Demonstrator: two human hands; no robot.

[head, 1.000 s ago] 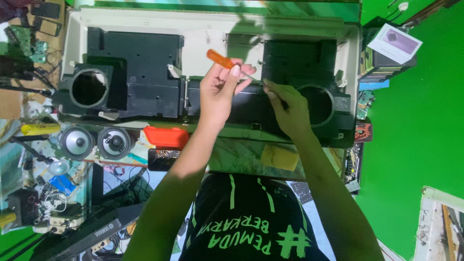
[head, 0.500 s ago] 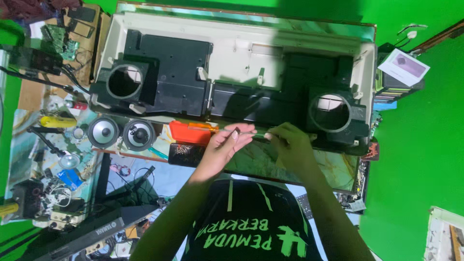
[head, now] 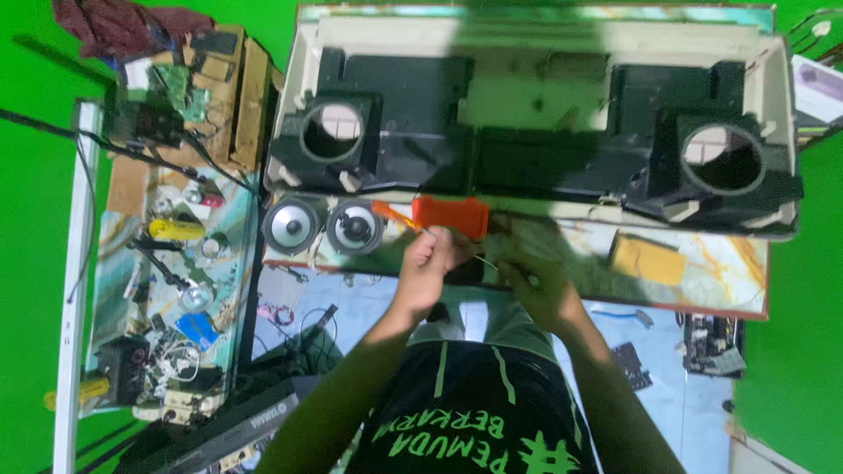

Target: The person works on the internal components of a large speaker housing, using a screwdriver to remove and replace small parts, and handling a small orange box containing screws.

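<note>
At the centre of the frame an orange-handled screwdriver point(head: 392, 215) is clamped in the left hand point(head: 428, 262), a thin wire point(head: 488, 262) is pinched in the right hand point(head: 537, 285), and the wire could be dropped if loosened.

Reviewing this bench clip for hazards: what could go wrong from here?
1. The left hand grips an orange-handled screwdriver close to the right hand, which pinches a thin wire; a slip could jab fingers or nick it.
2. Two loose speakers sit at the table edge and might be knocked off.
</note>
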